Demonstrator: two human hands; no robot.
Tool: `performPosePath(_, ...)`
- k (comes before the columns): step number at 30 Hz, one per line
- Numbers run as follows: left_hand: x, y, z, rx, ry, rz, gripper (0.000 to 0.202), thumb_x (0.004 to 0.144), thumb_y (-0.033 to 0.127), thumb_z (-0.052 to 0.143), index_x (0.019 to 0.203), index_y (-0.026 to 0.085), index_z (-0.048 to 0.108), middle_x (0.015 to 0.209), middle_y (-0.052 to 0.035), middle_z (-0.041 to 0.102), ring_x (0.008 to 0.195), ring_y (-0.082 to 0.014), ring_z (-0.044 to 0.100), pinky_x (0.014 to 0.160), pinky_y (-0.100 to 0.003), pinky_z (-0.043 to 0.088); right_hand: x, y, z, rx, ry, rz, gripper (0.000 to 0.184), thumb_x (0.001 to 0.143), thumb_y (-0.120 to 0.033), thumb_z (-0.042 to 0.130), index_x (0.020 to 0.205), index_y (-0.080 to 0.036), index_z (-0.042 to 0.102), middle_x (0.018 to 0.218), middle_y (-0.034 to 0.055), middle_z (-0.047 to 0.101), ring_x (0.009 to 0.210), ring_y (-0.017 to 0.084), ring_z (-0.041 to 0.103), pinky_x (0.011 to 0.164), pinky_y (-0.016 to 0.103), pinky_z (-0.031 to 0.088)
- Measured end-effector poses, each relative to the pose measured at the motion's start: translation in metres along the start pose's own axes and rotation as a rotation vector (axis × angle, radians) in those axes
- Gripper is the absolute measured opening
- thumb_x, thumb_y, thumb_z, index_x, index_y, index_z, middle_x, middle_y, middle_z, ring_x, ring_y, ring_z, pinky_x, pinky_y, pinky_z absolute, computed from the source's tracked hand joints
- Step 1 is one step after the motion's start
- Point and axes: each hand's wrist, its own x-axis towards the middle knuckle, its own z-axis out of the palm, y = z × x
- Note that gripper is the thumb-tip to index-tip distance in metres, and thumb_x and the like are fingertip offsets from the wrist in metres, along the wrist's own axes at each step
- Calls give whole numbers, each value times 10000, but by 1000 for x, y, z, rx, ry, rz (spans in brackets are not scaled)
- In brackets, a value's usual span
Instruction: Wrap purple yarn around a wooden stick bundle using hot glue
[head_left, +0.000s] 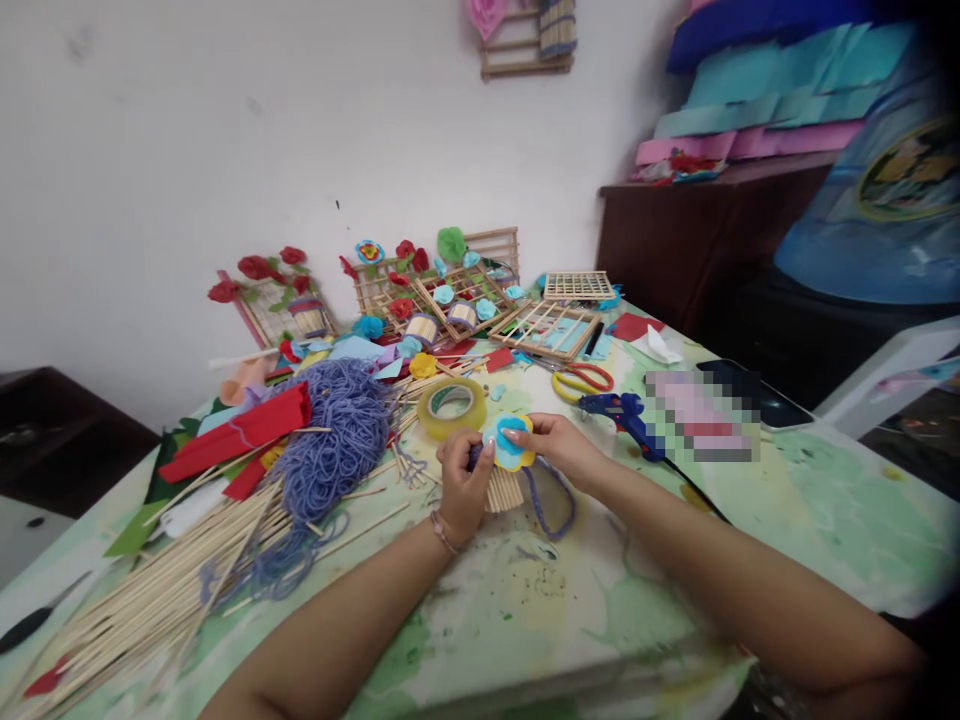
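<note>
My left hand (461, 478) is closed around a small bundle of short wooden sticks (504, 490) wrapped with purple yarn, near the middle of the table. My right hand (559, 442) pinches a blue and yellow paper flower (508, 443) and presses it against the top of that bundle. A loose loop of purple yarn (551, 502) trails from the bundle onto the table.
A tape roll (451, 406) lies just beyond my hands. A pile of purple yarn (337, 430), red paper (240, 435) and long sticks (150, 590) fill the left. Scissors (583, 380), a blue glue gun (626, 415) and a phone (757, 395) lie right. Stick frames with paper flowers (457, 290) stand at the back.
</note>
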Motion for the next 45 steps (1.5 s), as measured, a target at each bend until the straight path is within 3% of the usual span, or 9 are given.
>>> performPosePath(14,-3,4,-1,-64,9,-45,253,913,329,438,775,194,602,813,-36,615,838,-200,555,813,-334,406,37,23,-27,-285,265,-20,319,834,-491,594,715,-204,523,576,-11,581,434,102,464,452,244,401)
performPosePath(19,-3,7,-2,-47,1,-25,233,905,314,450,783,199,612,815,-30,633,844,-203,552,836,-346,385,40,25,-18,-452,283,-9,387,869,-470,550,1091,-155,579,795,69,685,596,175,635,566,291,497)
performPosePath(22,-3,8,-3,-48,10,-14,216,903,300,455,791,200,610,822,-27,642,850,-204,556,845,-350,374,29,20,-19,-619,344,-86,503,813,-405,640,1239,-156,541,1111,142,657,809,219,669,743,340,505)
performPosePath(24,-3,8,-4,-38,8,1,209,904,289,456,797,201,613,826,-24,645,854,-203,561,847,-351,363,22,12,-19,-732,372,-166,398,834,-356,618,1191,-181,592,1233,135,603,940,221,644,869,347,463)
performPosePath(26,-3,8,-4,-14,-13,34,212,912,276,448,809,204,619,829,-18,642,853,-199,564,844,-349,351,23,3,-16,-828,356,-208,221,872,-349,571,983,-190,677,1065,93,672,910,206,639,879,339,451)
performPosePath(30,-1,9,-4,12,-66,119,222,925,247,426,842,209,629,832,-10,641,841,-190,561,841,-347,328,63,-14,0,-944,338,-152,312,895,-415,576,729,-162,654,697,13,650,706,162,628,752,339,504)
performPosePath(34,-1,9,-5,19,-112,153,226,927,241,416,864,209,631,822,-11,639,827,-190,556,824,-351,315,130,-20,9,-974,512,-51,304,930,-396,556,1108,-156,613,1130,79,638,975,195,629,850,409,528)
performPosePath(37,0,9,-6,20,-106,141,229,931,242,407,875,211,626,826,-13,640,826,-191,561,822,-353,313,170,-20,10,-985,586,50,334,933,-350,561,1217,-176,567,1243,100,586,1048,220,609,882,437,527)
performPosePath(45,1,8,-5,38,-116,107,257,938,283,386,881,220,629,814,-27,652,814,-209,571,818,-362,341,207,-2,49,-1030,238,-91,305,930,-343,568,1182,-170,587,1197,86,611,1013,209,623,859,421,538)
